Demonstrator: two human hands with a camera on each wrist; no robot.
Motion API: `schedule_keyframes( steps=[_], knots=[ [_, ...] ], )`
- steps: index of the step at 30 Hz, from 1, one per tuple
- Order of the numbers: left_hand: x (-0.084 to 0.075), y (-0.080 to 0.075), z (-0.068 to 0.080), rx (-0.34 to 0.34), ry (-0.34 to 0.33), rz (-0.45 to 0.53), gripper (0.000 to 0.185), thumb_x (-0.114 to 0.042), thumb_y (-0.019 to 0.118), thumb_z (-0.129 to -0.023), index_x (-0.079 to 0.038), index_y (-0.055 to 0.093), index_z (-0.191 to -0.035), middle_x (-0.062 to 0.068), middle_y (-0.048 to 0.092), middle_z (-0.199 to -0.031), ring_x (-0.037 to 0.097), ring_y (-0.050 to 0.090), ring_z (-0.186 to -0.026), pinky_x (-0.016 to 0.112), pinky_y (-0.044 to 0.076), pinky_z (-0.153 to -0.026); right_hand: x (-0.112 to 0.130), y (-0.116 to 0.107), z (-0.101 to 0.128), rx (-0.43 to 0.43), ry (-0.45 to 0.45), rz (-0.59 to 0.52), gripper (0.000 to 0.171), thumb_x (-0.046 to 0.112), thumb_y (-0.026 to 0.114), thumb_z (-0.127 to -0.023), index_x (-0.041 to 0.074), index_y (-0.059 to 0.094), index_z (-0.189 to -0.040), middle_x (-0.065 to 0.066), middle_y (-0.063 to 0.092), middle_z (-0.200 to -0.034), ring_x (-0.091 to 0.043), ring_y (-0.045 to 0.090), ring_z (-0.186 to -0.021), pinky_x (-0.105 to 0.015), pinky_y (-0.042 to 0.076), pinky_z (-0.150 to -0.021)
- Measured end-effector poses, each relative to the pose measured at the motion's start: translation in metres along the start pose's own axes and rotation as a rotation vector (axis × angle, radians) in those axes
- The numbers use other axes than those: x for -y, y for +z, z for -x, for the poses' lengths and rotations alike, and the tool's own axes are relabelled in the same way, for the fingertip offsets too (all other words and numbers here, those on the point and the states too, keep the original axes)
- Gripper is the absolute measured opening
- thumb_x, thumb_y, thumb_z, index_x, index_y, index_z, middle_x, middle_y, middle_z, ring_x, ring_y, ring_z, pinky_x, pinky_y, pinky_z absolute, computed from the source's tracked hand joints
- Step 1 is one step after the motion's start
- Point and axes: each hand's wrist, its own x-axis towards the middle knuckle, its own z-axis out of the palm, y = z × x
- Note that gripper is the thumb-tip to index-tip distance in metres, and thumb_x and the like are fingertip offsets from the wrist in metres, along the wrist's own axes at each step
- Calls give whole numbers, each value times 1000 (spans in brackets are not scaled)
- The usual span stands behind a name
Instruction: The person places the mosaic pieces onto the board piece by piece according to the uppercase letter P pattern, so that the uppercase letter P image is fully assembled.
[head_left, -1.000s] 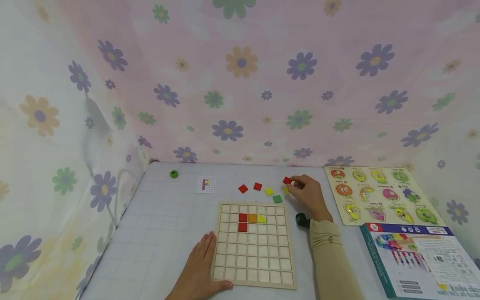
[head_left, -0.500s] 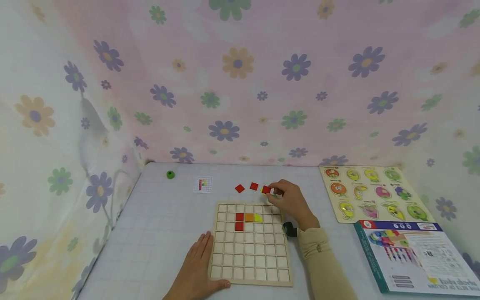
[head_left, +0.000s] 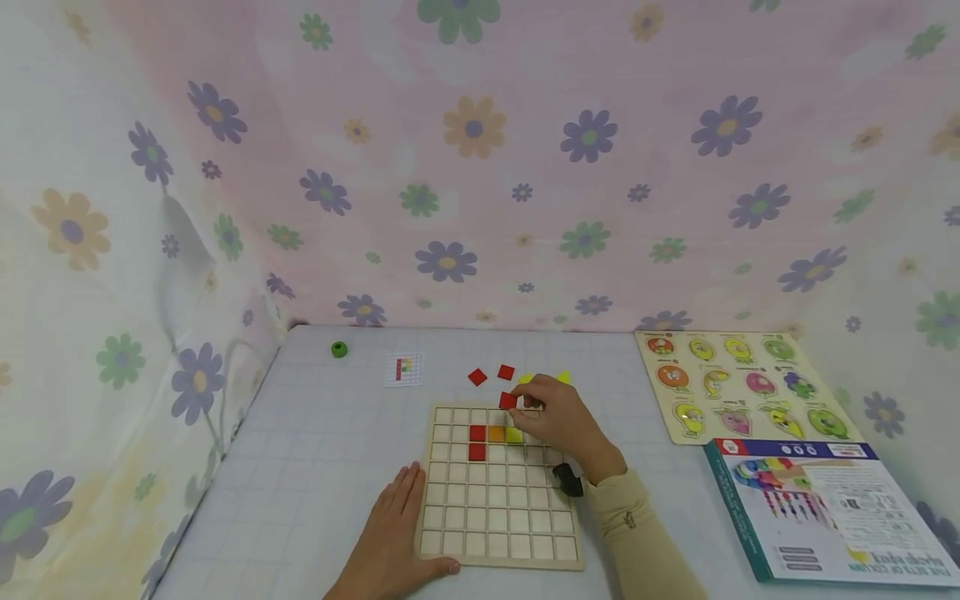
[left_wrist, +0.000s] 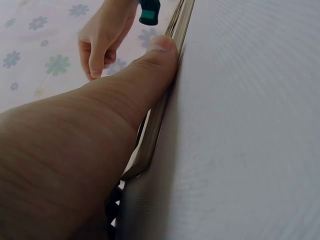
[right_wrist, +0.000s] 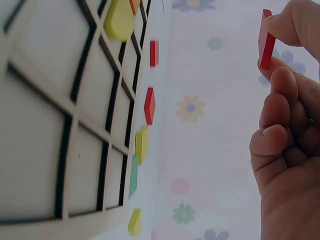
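Right hand (head_left: 557, 417) pinches red square tile (head_left: 507, 401) edge-on between thumb and forefinger above wooden grid board (head_left: 498, 533), left hand (head_left: 397, 533) flat, steadying it; tilted tile may catch a cell divider.

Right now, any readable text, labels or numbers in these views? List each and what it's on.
No text can be read in any view.
Booklet: printed lines and a yellow title along its near edge, upside down and blurred, unreadable.
Fruit puzzle board: small captions above the pieces, too small.
Pattern card: coloured grid only, no words.
Wooden grid board: no markings.
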Motion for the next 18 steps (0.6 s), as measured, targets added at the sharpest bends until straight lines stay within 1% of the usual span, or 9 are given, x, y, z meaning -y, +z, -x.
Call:
schedule_keyframes(
  steps=[3, 6, 12, 16, 18],
  knots=[
    [-1, -1, 0, 10, -3, 10, 138, -86, 71, -64, 0, 23, -161, 18, 22, -169, 39, 21, -156, 60, 27, -124, 10, 3, 4, 21, -35, 9, 13, 13, 79, -85, 11, 76, -97, -1, 57, -80, -16, 50, -70, -19, 43, -60],
    [0, -2, 1, 12, -4, 5, 137, -85, 71, -65, 0, 23, -161, 18, 22, -169, 38, 21, -156, 60, 26, -125, 18, 8, 8, 33, -91, 12, 15, 11, 80, -83, 10, 76, -97, -2, 58, -80, -16, 51, -71, -18, 44, -60],
    [-1, -2, 1, -2, 9, 9, 137, -84, 72, -65, 0, 24, -161, 18, 23, -169, 38, 22, -156, 59, 27, -125, 27, 22, 18, 68, -205, 54, 16, 11, 81, -81, 11, 75, -95, 4, 59, -80, -6, 51, -74, -13, 48, -63],
    [-2, -2, 2, -4, 10, 10, 136, -85, 71, -65, 0, 24, -161, 17, 24, -169, 37, 23, -157, 57, 27, -125, 27, 30, 23, 108, -259, 107, 16, 15, 82, -81, 11, 75, -95, 7, 57, -79, -1, 48, -73, -10, 45, -64],
    [-1, -2, 1, -5, 11, 8, 136, -85, 72, -65, 0, 24, -161, 17, 24, -169, 37, 23, -156, 57, 27, -125, 27, 32, 23, 141, -263, 122, 16, 17, 82, -81, 12, 75, -95, 8, 55, -78, 0, 45, -72, -10, 43, -64]
  ],
)
